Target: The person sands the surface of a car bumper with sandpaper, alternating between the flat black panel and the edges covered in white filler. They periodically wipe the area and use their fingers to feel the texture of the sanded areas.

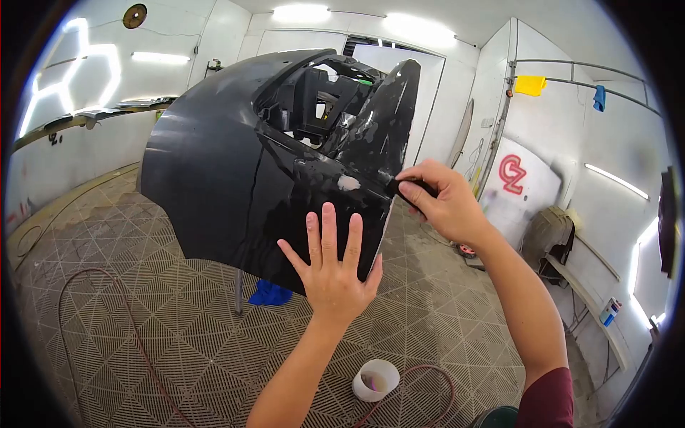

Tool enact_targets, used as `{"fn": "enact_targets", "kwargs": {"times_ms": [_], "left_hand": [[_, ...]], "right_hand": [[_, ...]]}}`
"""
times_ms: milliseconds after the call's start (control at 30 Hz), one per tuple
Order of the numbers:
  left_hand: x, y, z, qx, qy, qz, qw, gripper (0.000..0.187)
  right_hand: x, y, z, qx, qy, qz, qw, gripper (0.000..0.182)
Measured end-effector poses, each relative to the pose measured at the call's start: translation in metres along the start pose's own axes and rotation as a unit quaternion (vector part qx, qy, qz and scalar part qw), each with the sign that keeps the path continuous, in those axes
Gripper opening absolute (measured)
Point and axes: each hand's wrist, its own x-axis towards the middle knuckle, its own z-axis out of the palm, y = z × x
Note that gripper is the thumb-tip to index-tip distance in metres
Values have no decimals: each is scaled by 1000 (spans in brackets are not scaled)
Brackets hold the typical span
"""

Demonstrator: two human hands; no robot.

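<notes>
Outward from the fingertips: the right hand (446, 203) had its fingers curled shut around a small dark sanding block (412, 187), thumb on top, its front end pressed to the edge of a black car bumper (235, 185) just beside a pale patch of filler (349, 183). The left hand (334, 267) lay flat and open, all five fingers spread, palm against the bumper's lower panel, holding nothing.

The bumper stood at chest height in the middle of the spray booth, apparently on a stand, of which only a thin leg (239, 292) showed beneath. It looked like a light, thin-walled plastic shell that would flex under pressure, with a glossy, probably slippery skin; bracing it flat near the worked spot, or taking it by its folded edges, seemed the surest hold.

By count: one bumper, one block, one filler patch. On the grid floor (143, 314) lay one white roll of tape (376, 379), one blue cloth (270, 293) and one red hose (135, 335). On the wall rail hung one yellow rag (530, 85) and one blue rag (599, 98).
</notes>
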Motion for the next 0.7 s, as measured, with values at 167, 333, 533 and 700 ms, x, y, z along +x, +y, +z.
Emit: {"fn": "enact_targets", "kwargs": {"times_ms": [167, 333, 533, 700], "left_hand": [[1, 6, -5, 28, -59, -29, 997, 103], [-2, 1, -2, 33, -57, -38, 997, 104], [2, 8, -4, 43, -56, -45, 997, 102], [8, 16, -1, 38, -45, -63, 996, 106]], "right_hand": [[12, -6, 6, 37, 16, 28, 999, 25], [13, 16, 10, 34, 21, -64, 997, 27], [17, 27, 5, -8, 31, -125, 992, 17], [24, 30, -6, -12, 12, -186, 982, 14]]}}
